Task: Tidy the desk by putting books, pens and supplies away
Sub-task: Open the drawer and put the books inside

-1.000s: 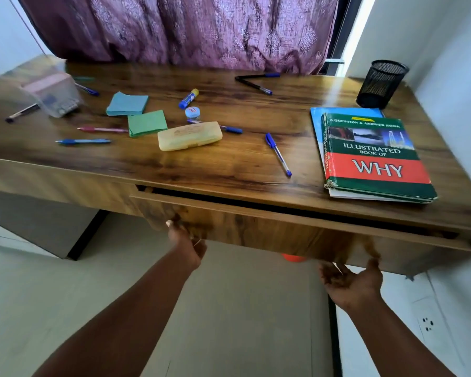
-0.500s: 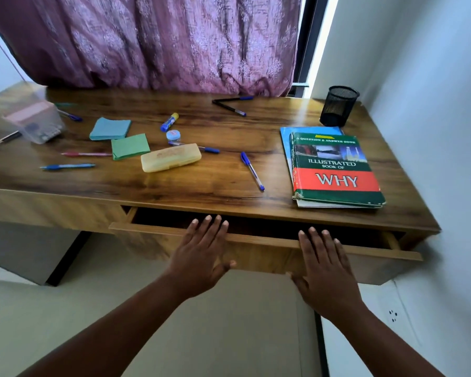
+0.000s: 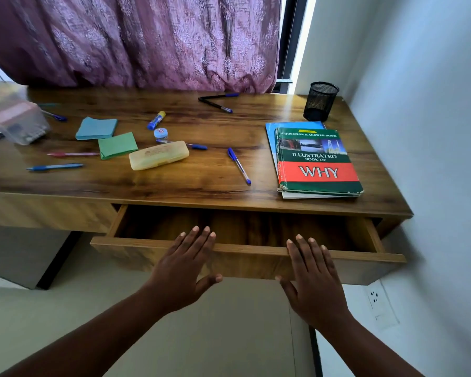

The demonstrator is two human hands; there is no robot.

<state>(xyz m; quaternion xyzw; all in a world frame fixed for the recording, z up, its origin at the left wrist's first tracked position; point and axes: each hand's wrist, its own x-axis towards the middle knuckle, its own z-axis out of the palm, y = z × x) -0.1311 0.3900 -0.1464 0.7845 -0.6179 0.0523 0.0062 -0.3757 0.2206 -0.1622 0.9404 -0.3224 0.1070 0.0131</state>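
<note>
The wooden desk's drawer (image 3: 136, 244) stands pulled out, its inside bare. My left hand (image 3: 184, 268) and my right hand (image 3: 310, 278) hover flat over its front edge, fingers straight, holding nothing. On the desk (image 3: 201, 183) lie a green and red "WHY" book (image 3: 317, 161) on a blue book (image 3: 291, 126), a yellow pencil case (image 3: 159, 158), blue (image 3: 96, 128) and green (image 3: 117, 145) sticky note pads, a glue stick (image 3: 156, 120), a small round tub (image 3: 161, 133) and several pens, one blue (image 3: 239, 165) near the middle.
A black mesh pen holder (image 3: 320, 101) stands at the back right corner. A clear plastic box (image 3: 14, 118) sits at the far left. A purple curtain (image 3: 136, 39) hangs behind the desk. A white wall (image 3: 432, 131) with a socket (image 3: 375, 296) is close on the right.
Both hands let go of the drawer's underside and rose over its front edge, fingers spread flat. The drawer has come further out, and the view has risen.
</note>
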